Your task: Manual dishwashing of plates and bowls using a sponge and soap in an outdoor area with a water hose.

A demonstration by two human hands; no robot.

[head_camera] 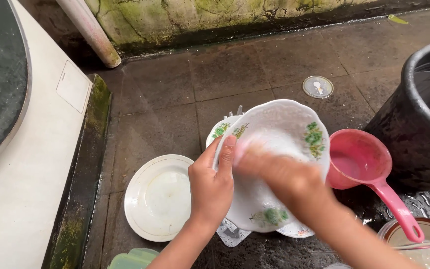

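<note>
From the head camera, the left hand (211, 187) holds a white plate with green flower prints (274, 164) tilted up above the wet tiled floor (165, 94), its grip pinching the plate's left rim with the thumb on the soapy face and the fingers hidden behind. The right hand (269, 167) presses on the foamy face of the same plate; it is blurred, so whether its grip is closed on anything I cannot tell. Under the tilted plate lie more flowered plates (221, 130), partly covered. Just to the left, 1 plain white plate (158, 197) lies flat on the floor. To the right, a pink water scoop (362, 162) rests beside a black bucket (414, 134). A round floor drain (318, 86) sits farther back, near the mossy wall (185, 17).
</note>
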